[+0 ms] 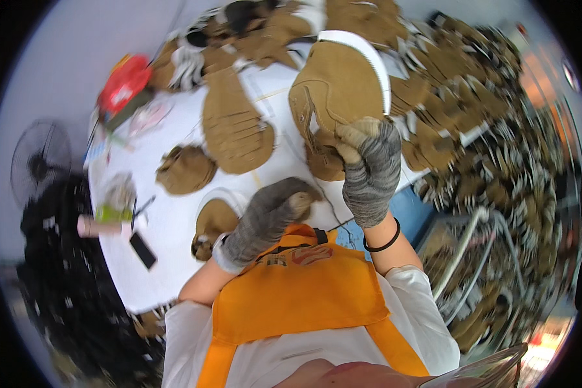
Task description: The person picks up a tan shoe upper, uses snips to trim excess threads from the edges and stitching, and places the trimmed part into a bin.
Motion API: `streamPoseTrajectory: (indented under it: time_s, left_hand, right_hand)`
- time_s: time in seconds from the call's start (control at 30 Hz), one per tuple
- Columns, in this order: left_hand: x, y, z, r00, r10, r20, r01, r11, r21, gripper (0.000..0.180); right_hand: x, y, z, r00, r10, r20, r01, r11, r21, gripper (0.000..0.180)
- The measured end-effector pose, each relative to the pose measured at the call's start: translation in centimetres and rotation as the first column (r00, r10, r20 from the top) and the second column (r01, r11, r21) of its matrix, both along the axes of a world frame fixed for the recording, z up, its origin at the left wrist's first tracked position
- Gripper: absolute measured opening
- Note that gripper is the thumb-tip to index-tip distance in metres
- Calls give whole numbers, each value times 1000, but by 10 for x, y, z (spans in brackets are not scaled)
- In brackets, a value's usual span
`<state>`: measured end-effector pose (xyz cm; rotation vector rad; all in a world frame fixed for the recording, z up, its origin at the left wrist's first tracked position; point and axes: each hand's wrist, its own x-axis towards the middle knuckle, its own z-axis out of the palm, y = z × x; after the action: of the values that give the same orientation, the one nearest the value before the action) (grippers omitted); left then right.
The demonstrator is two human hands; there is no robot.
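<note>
My right hand, in a grey fingerless knit glove, pinches the lower edge of a brown suede shoe upper and holds it up above the table. A white toothed strip runs around the upper's top and right edge. My left hand, gloved the same way, is curled in front of my orange apron. What its fingers hold, if anything, is blurred. Beside the left wrist lies a brown shoe piece with a pale edge. Farther off are a bunched brown piece and a slotted brown piece.
Piles of brown shoe uppers crowd the table's far and right sides. A phone and a red bag lie at the left. A black fan stands beyond. A metal rack is at the right.
</note>
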<state>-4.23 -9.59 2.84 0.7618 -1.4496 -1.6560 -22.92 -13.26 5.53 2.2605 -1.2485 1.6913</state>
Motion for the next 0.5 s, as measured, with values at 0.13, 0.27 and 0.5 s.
streamPoseTrajectory:
  time_s: [0.13, 0.27, 0.5]
  left_hand:
    - [14, -6, -3, 982, 179, -61, -171, 979, 111, 39]
    - [35, 8, 2, 916, 381, -126, -365, 922, 132, 27]
    - [66, 9, -24, 892, 447, -62, -451, 889, -79, 21]
  right_hand:
    - [48, -3, 3, 961, 240, -135, -240, 971, 14, 22]
    - [71, -10, -12, 908, 414, 63, -418, 889, 186, 14]
    - [76, -32, -14, 789, 307, 532, -581, 652, 486, 25]
